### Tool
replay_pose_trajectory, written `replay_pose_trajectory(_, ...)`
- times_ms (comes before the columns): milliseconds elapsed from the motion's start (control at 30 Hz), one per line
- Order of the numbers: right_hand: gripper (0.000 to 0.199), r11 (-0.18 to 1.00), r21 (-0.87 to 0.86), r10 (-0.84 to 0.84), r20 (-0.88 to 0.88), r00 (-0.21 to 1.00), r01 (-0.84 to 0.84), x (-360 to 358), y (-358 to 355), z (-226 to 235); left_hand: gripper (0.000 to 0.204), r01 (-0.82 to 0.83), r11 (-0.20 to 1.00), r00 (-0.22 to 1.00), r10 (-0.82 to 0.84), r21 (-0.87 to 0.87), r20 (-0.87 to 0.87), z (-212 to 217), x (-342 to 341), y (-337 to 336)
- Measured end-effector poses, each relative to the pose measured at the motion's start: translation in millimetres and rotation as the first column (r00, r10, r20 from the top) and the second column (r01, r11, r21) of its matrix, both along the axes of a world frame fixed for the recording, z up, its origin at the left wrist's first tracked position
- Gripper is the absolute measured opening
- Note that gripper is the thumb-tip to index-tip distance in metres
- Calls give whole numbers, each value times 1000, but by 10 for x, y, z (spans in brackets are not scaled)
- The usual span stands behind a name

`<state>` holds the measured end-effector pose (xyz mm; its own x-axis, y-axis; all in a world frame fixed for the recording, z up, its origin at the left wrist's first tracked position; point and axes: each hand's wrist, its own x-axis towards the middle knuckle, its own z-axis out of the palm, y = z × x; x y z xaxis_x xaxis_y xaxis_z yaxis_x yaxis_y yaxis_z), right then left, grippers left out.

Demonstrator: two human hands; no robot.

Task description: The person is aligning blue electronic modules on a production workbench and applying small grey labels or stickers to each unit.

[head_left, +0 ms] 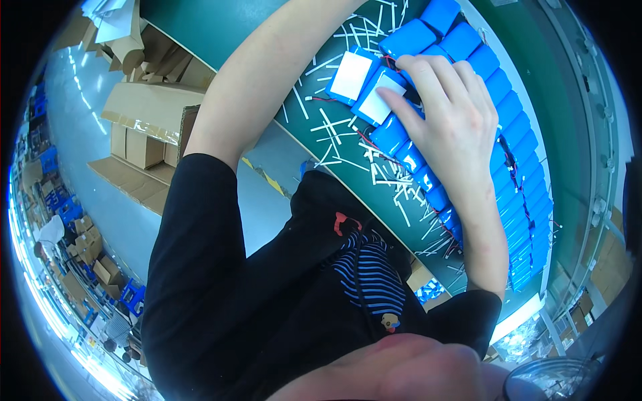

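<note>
My right hand [455, 100] reaches over rows of blue-wrapped battery packs [511, 107] on a green table. Its fingers are bent and its thumb lies on the white pad of one blue battery pack [376, 107], gripping that pack at its right side. Beside it sits another battery pack with a white pad [350, 77], a thin lead with a small connector next to it. My left forearm [267, 73] runs up past the top edge, so my left hand is out of the picture.
Many narrow white strips [328, 127] lie scattered on the green tabletop [194, 27] along its near edge. Open cardboard boxes [150, 107] stand on the left. A pale rail borders the packs on the right. Shelves with blue bins [67, 210] stand farther left.
</note>
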<state>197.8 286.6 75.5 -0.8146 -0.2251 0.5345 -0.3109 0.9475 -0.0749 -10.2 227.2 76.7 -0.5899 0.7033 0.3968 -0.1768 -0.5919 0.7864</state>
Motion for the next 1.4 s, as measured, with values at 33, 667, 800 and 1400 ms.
replay_pose_trajectory(33, 16, 1000, 21, -2, 26, 1000, 2, 2, 25, -16, 96, 13, 1000, 1000, -13, 9, 12, -7, -13, 3)
replay_pose_trajectory(667, 22, -115, -976, 11, 185, 983, 185, -199, 770, 388, 110, 53, 781, 928, -269, -622, -259, -86, -56, 4)
replay_pose_trajectory(800, 22, 154, -986, -127, 41, 991, 61, -168, 1150, 403, 104, -127, 981, 858, 33, -150, -513, -20, 85, 75)
replay_pose_trajectory(1400, 11, 904, -428, 270, 621, 736, 29, 55, 393, 258, 90, -128, 989, 952, 102, -74, -289, -38, 61, 15)
